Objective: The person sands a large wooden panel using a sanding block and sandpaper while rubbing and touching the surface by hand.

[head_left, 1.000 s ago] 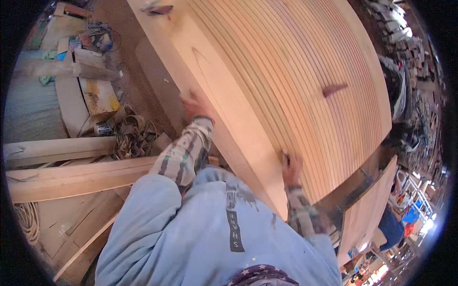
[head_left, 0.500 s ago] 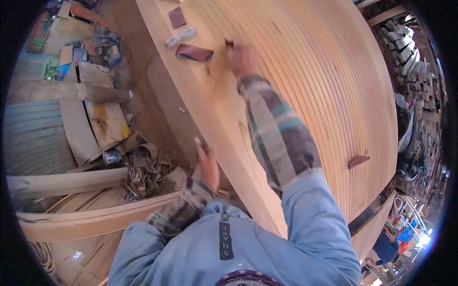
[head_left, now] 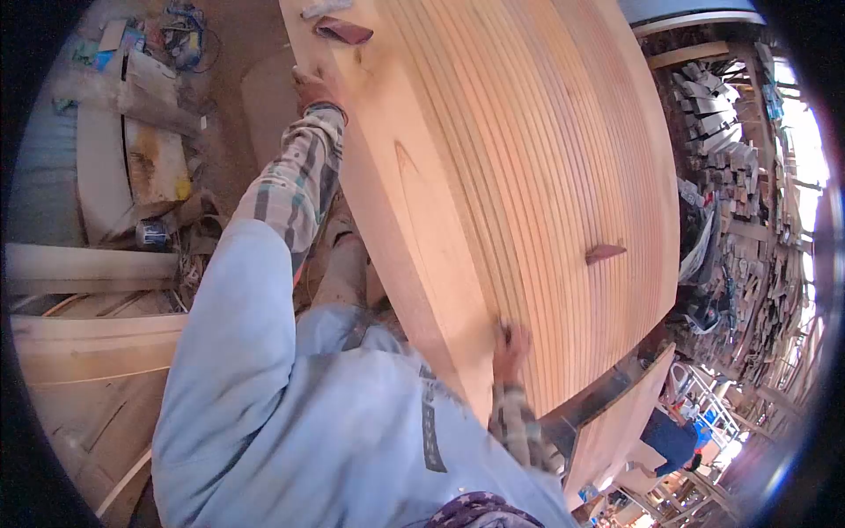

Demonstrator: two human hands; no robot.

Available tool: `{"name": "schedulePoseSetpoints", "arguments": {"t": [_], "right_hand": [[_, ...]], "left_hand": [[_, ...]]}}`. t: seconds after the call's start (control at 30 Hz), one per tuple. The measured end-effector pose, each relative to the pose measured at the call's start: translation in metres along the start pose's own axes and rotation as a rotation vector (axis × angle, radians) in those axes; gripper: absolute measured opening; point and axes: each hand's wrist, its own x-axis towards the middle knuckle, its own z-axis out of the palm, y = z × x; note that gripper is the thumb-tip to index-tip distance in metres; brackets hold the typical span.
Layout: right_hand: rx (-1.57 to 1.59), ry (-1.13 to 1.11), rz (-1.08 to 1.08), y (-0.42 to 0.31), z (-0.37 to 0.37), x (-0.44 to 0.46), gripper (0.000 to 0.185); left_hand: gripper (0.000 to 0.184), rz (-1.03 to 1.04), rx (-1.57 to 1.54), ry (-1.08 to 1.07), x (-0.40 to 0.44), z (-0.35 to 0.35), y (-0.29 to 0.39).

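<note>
A large wooden panel (head_left: pixel 414 202) with a plain side board and many parallel grooves lies in front of me. My left hand (head_left: pixel 314 91) is closed over its left edge, far up; its fingers are partly hidden. Low on the panel, my right hand (head_left: pixel 512 352) presses at the border between plain board and grooves. Its fingers are closed on a small dark piece that looks like sandpaper (head_left: pixel 504 331), mostly covered by the hand. A folded piece of brown-red sandpaper (head_left: pixel 343 31) lies near the top, and another sandpaper piece (head_left: pixel 605 254) rests on the grooves at right.
Stacked wood offcuts (head_left: pixel 726 176) fill the right side. At left stand boards (head_left: pixel 97 268) and a small can (head_left: pixel 152 233) on the cluttered floor. Another person (head_left: pixel 671 440) is at the lower right, beyond a leaning board (head_left: pixel 616 422).
My right hand has come down the panel toward me. My left hand has moved from beside my body up to the panel's left edge. The view has shifted.
</note>
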Motion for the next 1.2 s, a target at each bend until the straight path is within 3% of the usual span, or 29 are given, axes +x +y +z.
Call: {"name": "schedulePoseSetpoints", "arguments": {"t": [0.07, 0.13, 0.17, 0.3, 0.37, 0.53, 0.6, 0.7, 0.77, 0.83, 0.87, 0.97, 1.03, 1.2], "right_hand": [[0.049, 0.006, 0.126, 0.019, -0.021, -0.048, 0.011], [0.113, 0.008, 0.124, 0.022, -0.006, -0.032, 0.01], [0.175, 0.007, 0.134, -0.004, -0.007, -0.009, 0.01], [0.219, 0.068, -0.128, -0.096, 0.034, 0.152, 0.008], [0.254, 0.138, -0.257, -0.163, 0.054, 0.251, 0.008], [0.283, 0.254, -0.552, -0.316, 0.12, 0.5, 0.011], [0.233, 0.271, -0.556, -0.378, 0.14, 0.591, 0.014], [0.319, 0.31, -0.541, -0.427, 0.157, 0.643, 0.016], [0.407, 0.305, -0.489, -0.424, 0.152, 0.634, 0.018], [0.306, 0.149, -0.34, -0.394, 0.147, 0.596, 0.019], [0.37, 0.197, -0.4, -0.37, 0.142, 0.569, 0.016], [0.387, 0.28, -0.511, -0.279, 0.112, 0.442, 0.013], [0.367, 0.126, -0.303, -0.221, 0.078, 0.343, 0.015], [0.083, 0.019, -0.021, -0.054, 0.011, 0.083, 0.01]], "left_hand": [[0.07, -0.057, 0.039, -0.027, 0.014, 0.01, -0.001], [0.069, 0.015, 0.125, 0.219, 0.034, 0.037, -0.018], [0.069, 0.013, 0.123, 0.234, 0.032, 0.034, -0.014], [0.068, 0.156, 0.149, 0.252, 0.038, 0.042, -0.043], [0.069, 0.104, 0.037, 0.089, 0.014, 0.015, -0.017], [0.074, 0.197, 0.05, 0.171, 0.002, 0.014, -0.019], [0.076, 0.035, 0.034, 0.056, 0.002, 0.01, -0.011], [0.072, 0.056, 0.025, 0.015, -0.002, -0.003, 0.002], [0.072, 0.087, 0.027, 0.062, 0.001, 0.004, -0.008], [0.072, 0.106, 0.004, 0.09, -0.003, 0.013, -0.007], [0.072, 0.091, 0.04, 0.099, -0.001, 0.011, -0.005], [0.071, 0.062, 0.039, 0.15, 0.002, 0.017, -0.008], [0.073, 0.105, -0.039, 0.101, 0.013, 0.02, -0.019], [0.073, 0.108, -0.01, 0.139, 0.026, 0.032, -0.03]]}}
